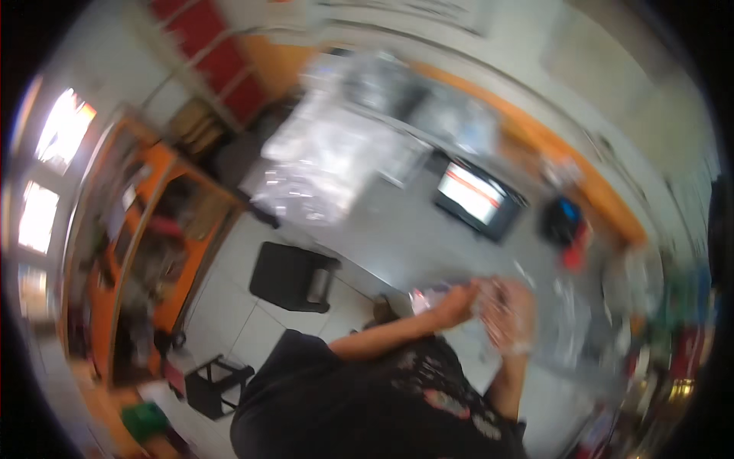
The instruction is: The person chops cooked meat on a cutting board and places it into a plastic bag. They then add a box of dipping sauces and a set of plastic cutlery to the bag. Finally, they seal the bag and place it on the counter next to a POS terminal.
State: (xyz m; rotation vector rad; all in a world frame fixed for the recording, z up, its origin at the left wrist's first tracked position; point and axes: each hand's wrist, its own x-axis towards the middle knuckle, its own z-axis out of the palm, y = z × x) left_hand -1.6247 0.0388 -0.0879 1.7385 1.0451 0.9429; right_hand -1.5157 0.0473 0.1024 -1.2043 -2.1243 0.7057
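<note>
Blur softens both hands, which are close together over the near edge of the grey table. My left hand has its fingers drawn together at what looks like clear thin plastic beside the right fingers. On my right hand, turned partly palm up, shiny clear plastic seems to lie over the palm and fingers; whether it is a glove or a bag I cannot tell. A small dark spot shows near its fingers. Below the left hand's wrist side, a shiny packet with pink and white parts is partly hidden.
Clear plastic bags are piled on the table's far left. A tablet-like screen stands beyond my hands, with a black and red object to its right. A black stool stands on the tiled floor; an orange shelf unit is farther left.
</note>
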